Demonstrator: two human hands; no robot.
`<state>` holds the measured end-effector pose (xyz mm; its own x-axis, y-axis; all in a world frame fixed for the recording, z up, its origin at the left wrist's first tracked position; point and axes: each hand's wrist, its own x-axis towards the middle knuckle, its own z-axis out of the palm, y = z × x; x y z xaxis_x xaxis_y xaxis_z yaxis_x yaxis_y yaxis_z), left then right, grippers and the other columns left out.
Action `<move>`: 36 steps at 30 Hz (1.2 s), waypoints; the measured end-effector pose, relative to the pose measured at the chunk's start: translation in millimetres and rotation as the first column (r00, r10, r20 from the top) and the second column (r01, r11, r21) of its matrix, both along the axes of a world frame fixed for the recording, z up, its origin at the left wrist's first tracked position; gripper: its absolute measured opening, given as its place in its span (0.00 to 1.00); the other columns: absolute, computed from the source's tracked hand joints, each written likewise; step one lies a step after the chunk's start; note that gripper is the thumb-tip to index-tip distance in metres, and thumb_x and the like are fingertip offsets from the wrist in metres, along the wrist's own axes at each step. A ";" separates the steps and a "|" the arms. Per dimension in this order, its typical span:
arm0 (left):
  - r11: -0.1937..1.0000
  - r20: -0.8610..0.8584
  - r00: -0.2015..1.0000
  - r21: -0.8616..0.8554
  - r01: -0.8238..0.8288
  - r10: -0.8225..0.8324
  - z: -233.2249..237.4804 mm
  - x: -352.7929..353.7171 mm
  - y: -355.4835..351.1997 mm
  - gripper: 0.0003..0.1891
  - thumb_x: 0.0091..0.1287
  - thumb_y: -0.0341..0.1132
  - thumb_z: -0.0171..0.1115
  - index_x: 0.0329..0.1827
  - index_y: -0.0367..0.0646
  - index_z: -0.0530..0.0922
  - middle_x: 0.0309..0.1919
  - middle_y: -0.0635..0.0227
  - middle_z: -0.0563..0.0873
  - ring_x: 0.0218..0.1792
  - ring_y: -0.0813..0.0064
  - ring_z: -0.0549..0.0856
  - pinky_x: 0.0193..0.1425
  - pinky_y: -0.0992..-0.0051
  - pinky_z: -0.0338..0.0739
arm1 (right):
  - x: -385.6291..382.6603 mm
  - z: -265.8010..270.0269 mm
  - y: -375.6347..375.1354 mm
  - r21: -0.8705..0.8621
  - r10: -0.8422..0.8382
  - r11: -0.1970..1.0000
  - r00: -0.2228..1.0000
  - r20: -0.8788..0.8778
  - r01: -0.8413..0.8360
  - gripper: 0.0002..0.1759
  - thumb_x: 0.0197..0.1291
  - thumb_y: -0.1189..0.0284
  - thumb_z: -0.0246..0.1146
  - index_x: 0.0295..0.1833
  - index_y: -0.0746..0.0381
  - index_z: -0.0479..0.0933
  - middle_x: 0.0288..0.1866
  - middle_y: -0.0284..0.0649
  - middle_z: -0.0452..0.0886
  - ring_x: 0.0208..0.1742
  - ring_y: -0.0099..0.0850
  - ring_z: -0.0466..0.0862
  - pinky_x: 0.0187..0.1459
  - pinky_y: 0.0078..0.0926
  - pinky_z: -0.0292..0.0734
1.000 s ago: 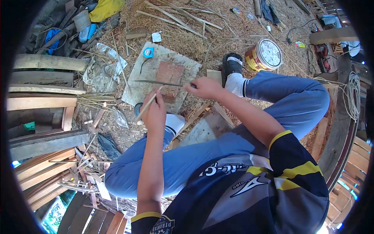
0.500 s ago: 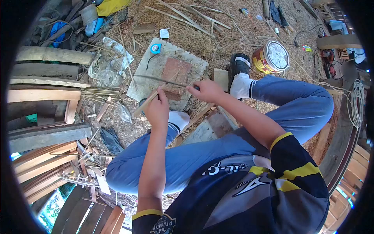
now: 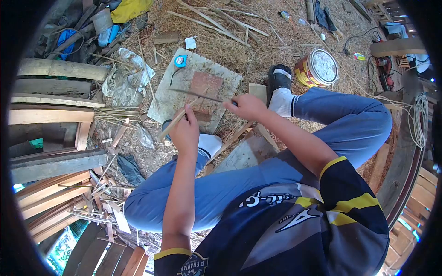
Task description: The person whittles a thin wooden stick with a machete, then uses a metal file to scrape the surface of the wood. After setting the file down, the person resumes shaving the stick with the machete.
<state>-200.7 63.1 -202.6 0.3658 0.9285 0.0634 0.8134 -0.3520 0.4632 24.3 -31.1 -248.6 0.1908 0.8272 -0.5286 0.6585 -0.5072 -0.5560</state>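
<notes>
My left hand (image 3: 185, 134) is closed around a pale wooden strip (image 3: 171, 127), which slants up past my fingers. My right hand (image 3: 249, 108) grips the dark handle of a long, thin-bladed knife (image 3: 202, 95). Its blade points left and crosses over the strip's upper end in this view. Below both hands, a reddish block (image 3: 208, 83) rests on a grey board (image 3: 161, 99). A blue tape measure (image 3: 180, 60) lies on the board's far part.
A round tub with a pale lid (image 3: 323, 67) stands beyond my right foot. Thin sticks (image 3: 117, 113) and clear plastic (image 3: 124, 83) lie at left, near stacked planks (image 3: 55, 112). Wood shavings cover the ground. Coiled rope (image 3: 419, 122) hangs at right.
The knife and my right hand have shifted slightly to the right. My left hand keeps its hold on the strip. The whole view has moved a little.
</notes>
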 end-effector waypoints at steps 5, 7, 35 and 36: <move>0.997 0.041 0.999 0.073 0.024 -0.027 -5.4 -5.0 1.0 0.18 0.82 0.43 0.56 0.40 0.40 0.86 0.33 0.52 0.89 0.34 0.46 0.87 0.38 0.52 0.79 | -6.0 -0.7 4.5 0.007 0.005 1.000 0.999 -0.047 -0.005 0.40 0.73 0.35 0.52 0.45 0.63 0.87 0.42 0.55 0.90 0.47 0.57 0.89 0.51 0.53 0.83; 0.990 0.044 0.997 0.130 0.053 -0.059 -6.3 -3.1 2.5 0.16 0.82 0.42 0.57 0.42 0.41 0.87 0.35 0.53 0.90 0.35 0.47 0.88 0.38 0.52 0.80 | 3.6 -2.4 3.8 -0.035 -0.019 0.999 0.999 -0.028 0.018 0.40 0.73 0.35 0.52 0.45 0.63 0.87 0.42 0.55 0.90 0.46 0.57 0.89 0.51 0.53 0.83; 0.988 0.000 0.996 0.125 0.090 -0.091 -3.3 -6.9 2.0 0.13 0.79 0.38 0.61 0.42 0.38 0.88 0.37 0.53 0.92 0.36 0.51 0.91 0.41 0.57 0.85 | 5.2 -27.4 -6.3 0.017 -0.038 0.999 0.999 0.012 0.038 0.39 0.73 0.36 0.52 0.46 0.63 0.87 0.43 0.58 0.89 0.48 0.58 0.89 0.53 0.55 0.82; 0.991 -0.003 0.996 0.097 0.089 -0.089 -1.4 -4.5 1.5 0.13 0.79 0.38 0.61 0.42 0.38 0.89 0.37 0.53 0.92 0.36 0.51 0.91 0.42 0.56 0.85 | 7.9 -23.1 -7.2 -0.001 -0.086 0.996 0.995 0.045 0.086 0.38 0.73 0.36 0.52 0.46 0.63 0.87 0.43 0.58 0.89 0.47 0.58 0.88 0.53 0.55 0.82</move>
